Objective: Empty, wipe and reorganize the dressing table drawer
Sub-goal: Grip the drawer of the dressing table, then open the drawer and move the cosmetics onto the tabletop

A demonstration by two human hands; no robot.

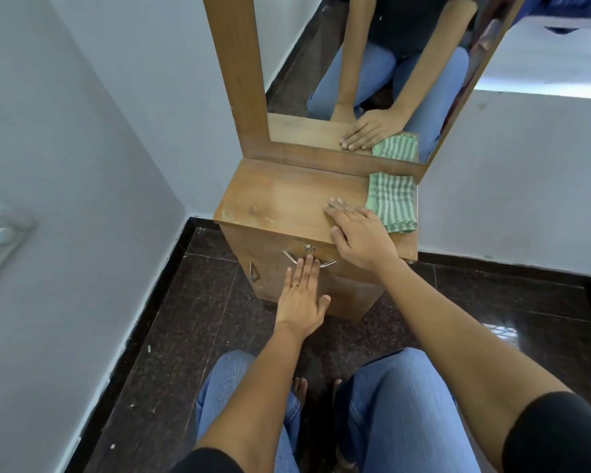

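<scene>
The drawer (263,244) is seen shut, right in front of the left hand (302,295). This hand is held flat against the drawer front, its fingers straight and pressed together, the thumb spread to the side. Its fingertips are laid on the metal handle (289,257), and a round lock (308,248) is seen just beyond them. A ring (294,285) is worn on one finger.

The right hand (359,233) is laid palm down on the wooden surface (287,196) above the drawer, fingers straight and close together; nothing is held. A folded green striped cloth (391,201) is found just beside its little-finger side, on the same surface; whether it is touched cannot be told. Beyond both hands a mirror (372,63) is stood upright, and the right hand and cloth are reflected in it. A dark stone floor (185,336) is seen below the left hand.
</scene>
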